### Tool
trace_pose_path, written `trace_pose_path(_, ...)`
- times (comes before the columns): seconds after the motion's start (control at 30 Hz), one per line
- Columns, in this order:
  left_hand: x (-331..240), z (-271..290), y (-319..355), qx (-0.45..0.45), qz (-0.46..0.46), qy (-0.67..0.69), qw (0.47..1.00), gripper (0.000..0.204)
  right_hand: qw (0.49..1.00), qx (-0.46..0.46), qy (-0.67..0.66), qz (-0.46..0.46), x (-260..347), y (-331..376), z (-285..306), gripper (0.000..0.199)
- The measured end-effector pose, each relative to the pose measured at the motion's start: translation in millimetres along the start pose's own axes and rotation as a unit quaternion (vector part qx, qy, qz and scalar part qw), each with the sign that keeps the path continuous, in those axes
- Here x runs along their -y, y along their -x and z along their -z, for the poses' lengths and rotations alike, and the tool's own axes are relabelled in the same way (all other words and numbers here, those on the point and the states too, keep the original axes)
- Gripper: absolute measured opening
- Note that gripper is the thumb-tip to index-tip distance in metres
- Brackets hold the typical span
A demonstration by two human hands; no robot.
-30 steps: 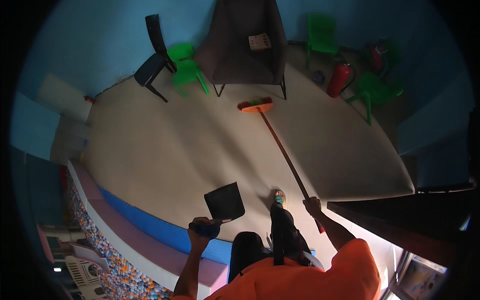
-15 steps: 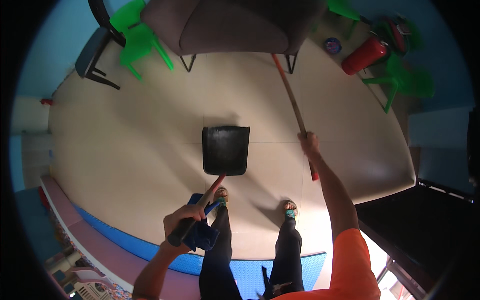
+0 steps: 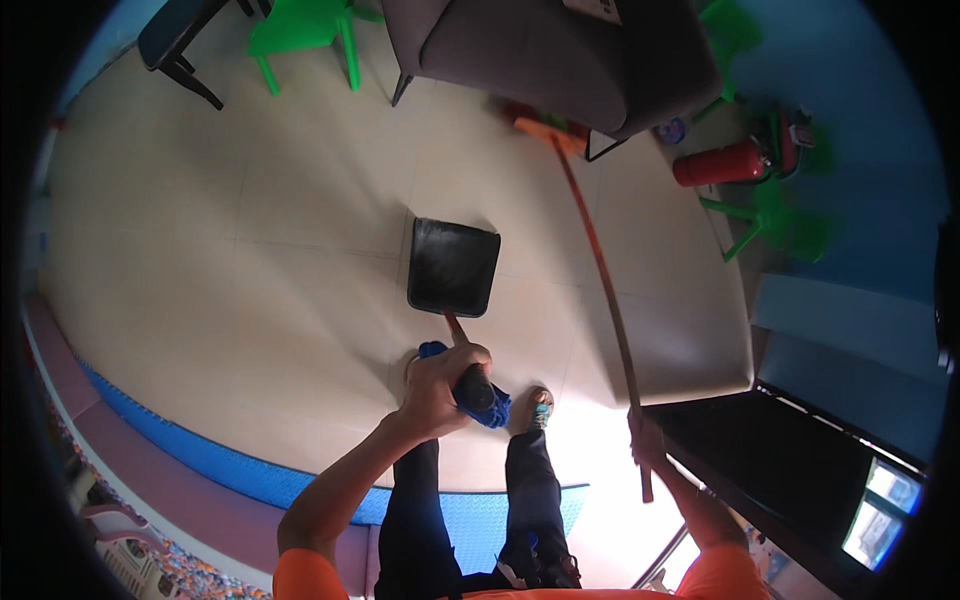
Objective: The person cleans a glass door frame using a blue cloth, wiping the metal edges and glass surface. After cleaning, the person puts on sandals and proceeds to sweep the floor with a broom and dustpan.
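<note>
My left hand (image 3: 432, 392) is closed around the end of the long handle of a black dustpan (image 3: 453, 268). The pan lies on the floor ahead of my feet. A blue cloth (image 3: 490, 412) hangs bunched at the same hand. My right hand (image 3: 647, 442), low on the right, grips a broom (image 3: 600, 260) near the top end of its long stick. Its orange head (image 3: 548, 132) is on the floor at the front edge of a dark armchair (image 3: 520, 60), with the bristles blurred and partly hidden beneath it.
Green plastic chairs (image 3: 300, 32) and a dark stool (image 3: 172, 40) stand at the far left. A red fire extinguisher (image 3: 718, 164) is at the far right beside another green chair (image 3: 775, 225). Blue mat (image 3: 250, 465) edges the near floor. A black panel (image 3: 760, 460) stands to the right.
My right hand has drawn back toward me, and the broom head now shows at the armchair. My left hand has moved right with the dustpan handle. The view has shifted.
</note>
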State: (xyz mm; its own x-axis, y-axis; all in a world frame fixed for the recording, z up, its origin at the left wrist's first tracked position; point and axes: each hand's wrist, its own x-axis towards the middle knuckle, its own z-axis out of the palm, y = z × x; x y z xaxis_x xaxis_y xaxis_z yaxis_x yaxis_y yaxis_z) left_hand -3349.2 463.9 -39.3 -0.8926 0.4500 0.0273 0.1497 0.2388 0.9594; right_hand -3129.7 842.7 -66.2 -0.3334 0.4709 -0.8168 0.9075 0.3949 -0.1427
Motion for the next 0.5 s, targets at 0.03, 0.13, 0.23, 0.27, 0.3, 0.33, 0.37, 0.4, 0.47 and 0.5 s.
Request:
trace_pose_path(0.03,0.8,3.6,0.9,-0.003,0.003,0.004,1.0,0.025,0.999,0.005,0.04,0.016,4.6,48.4,10.5,0.043)
trace_pose_path(0.13,-5.4,2.8,0.7,-0.008,-0.001,0.011,1.0,0.024,1.0,-0.018,0.013,-0.02,9.0,94.0,29.9,0.041)
trace_pose_path(0.23,-4.0,4.7,-5.6,-0.002,-0.028,0.01,1.0,0.024,0.961,-0.129,0.13,0.209,-24.7,9.6,7.4,0.035)
trace_pose_path(0.27,-3.4,3.3,-5.7,-0.004,-0.036,0.009,0.999,0.024,0.932,-0.185,0.217,0.224,-12.8,-32.5,-2.8,0.041)
trace_pose_path(0.3,-0.8,2.1,-3.5,-0.006,-0.03,0.004,1.0,0.024,0.94,-0.216,0.152,0.215,25.4,-58.7,-13.4,0.042)
trace_pose_path(0.33,0.5,0.5,-4.8,-0.004,-0.029,0.003,1.0,0.024,0.917,-0.264,0.172,0.245,37.8,-104.8,-19.0,0.044)
trace_pose_path(0.37,3.1,0.5,-4.2,-0.01,-0.023,-0.004,1.0,0.025,0.924,-0.263,0.156,0.231,80.8,-128.6,-23.5,0.046)
trace_pose_path(0.4,2.6,-0.7,-7.5,-0.019,-0.045,0.007,0.999,0.026,0.902,-0.295,0.165,0.268,91.4,-171.0,-22.8,0.048)
trace_pose_path(0.47,7.5,-2.1,-4.2,-0.039,-0.049,0.005,0.998,0.027,0.954,-0.222,0.106,0.172,182.3,-181.3,-28.7,0.048)
trace_pose_path(0.5,9.6,-2.2,-2.1,-0.049,-0.052,0.005,0.997,0.027,0.985,-0.139,0.042,0.095,221.6,-170.9,-28.1,0.048)
